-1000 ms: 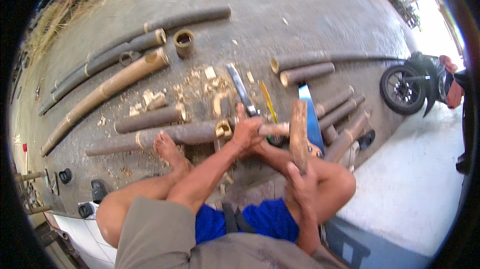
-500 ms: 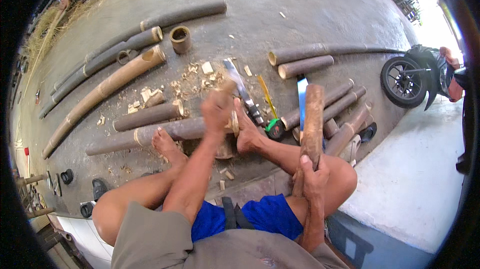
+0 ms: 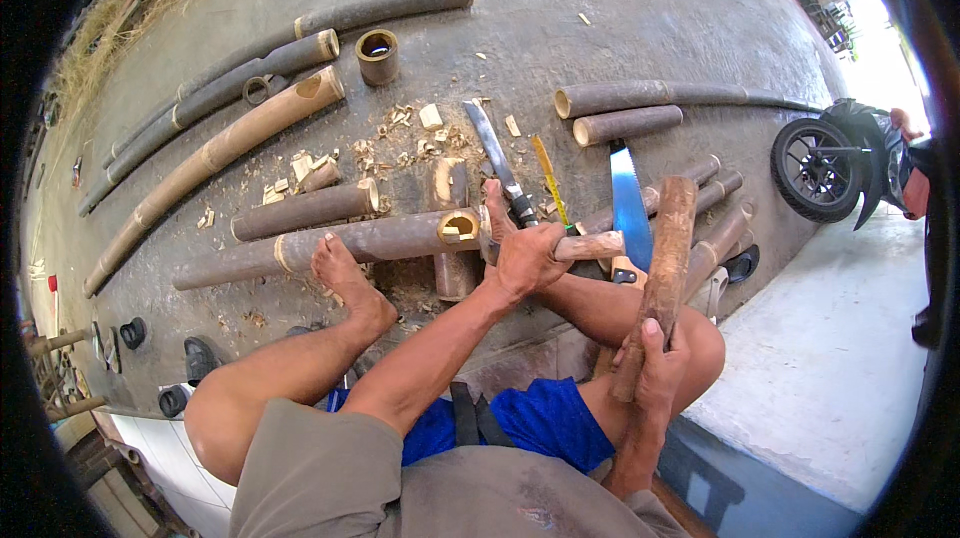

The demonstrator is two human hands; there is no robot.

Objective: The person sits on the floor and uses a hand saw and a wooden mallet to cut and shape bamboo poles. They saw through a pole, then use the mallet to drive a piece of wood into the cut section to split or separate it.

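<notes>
My left hand (image 3: 530, 260) is closed round the wooden handle (image 3: 592, 246) of a chisel-like tool, its handle pointing right. The tool's metal end lies at the open end of a bamboo pole (image 3: 365, 241), mostly hidden by the hand. Light chips sit in the pole's mouth. The pole rests across a short bamboo piece (image 3: 455, 280), with my left foot (image 3: 340, 268) on it and my right foot by its end. My right hand (image 3: 652, 363) grips a thick wooden club (image 3: 670, 248) near its lower end, tilted upward over my right thigh.
Beyond my feet lie a long knife (image 3: 490, 143), a yellow tape measure blade (image 3: 548, 176) and a handsaw (image 3: 628, 203). Bamboo poles (image 3: 225, 153) line the left; more bamboo (image 3: 630, 125) lies right. Wood chips (image 3: 430, 118) litter the floor. A motorcycle wheel (image 3: 817, 170) stands far right.
My left hand has moved right and slightly down from the pole's end, its tool now lying sideways. The club in my right hand has shifted right and tilted.
</notes>
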